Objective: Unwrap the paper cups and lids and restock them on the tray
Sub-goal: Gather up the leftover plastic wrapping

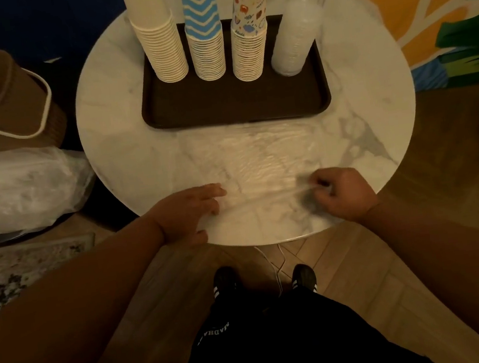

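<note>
On the dark brown tray (235, 107) stand three upside-down stacks of paper cups: plain cream (161, 44), blue chevron (206, 42) and doodle print (250, 36). A stack of clear lids (295, 37) leans at the tray's right end. A clear plastic wrapper (260, 161) lies flat on the marble table in front of the tray. My left hand (189, 211) rests on the wrapper's near left edge with its fingers straight. My right hand (342, 192) pinches the wrapper's near right corner with curled fingers.
The round marble table (114, 142) ends just in front of my hands. A brown bag (2, 101) and a white plastic bag (21, 188) sit on the floor at the left. My shoes (264, 280) and a white cable are below the table edge.
</note>
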Action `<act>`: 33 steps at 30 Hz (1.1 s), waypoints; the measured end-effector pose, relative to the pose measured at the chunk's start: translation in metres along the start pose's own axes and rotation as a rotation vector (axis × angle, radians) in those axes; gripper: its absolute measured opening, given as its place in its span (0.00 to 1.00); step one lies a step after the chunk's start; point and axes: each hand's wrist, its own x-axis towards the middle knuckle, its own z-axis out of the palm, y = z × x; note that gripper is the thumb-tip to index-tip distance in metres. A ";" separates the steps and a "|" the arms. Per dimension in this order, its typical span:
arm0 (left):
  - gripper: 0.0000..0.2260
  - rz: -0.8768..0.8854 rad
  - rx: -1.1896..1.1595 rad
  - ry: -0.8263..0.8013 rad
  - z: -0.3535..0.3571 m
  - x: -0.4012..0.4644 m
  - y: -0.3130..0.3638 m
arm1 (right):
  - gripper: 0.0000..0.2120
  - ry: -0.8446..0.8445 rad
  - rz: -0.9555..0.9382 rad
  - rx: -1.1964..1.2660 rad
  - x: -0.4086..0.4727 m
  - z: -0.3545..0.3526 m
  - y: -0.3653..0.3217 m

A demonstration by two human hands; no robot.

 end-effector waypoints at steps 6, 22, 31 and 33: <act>0.09 -0.476 -0.313 0.421 -0.022 0.012 -0.008 | 0.07 0.092 0.511 0.245 0.033 -0.005 0.005; 0.16 -0.984 -0.338 0.529 -0.016 0.023 -0.016 | 0.13 0.185 0.601 0.070 0.050 0.017 0.001; 0.22 -0.247 0.242 0.384 -0.007 0.001 -0.018 | 0.26 0.132 -0.114 -0.258 0.024 0.006 0.013; 0.26 -0.244 0.225 0.169 -0.006 -0.003 -0.025 | 0.31 -0.050 -0.163 -0.281 0.023 0.003 0.027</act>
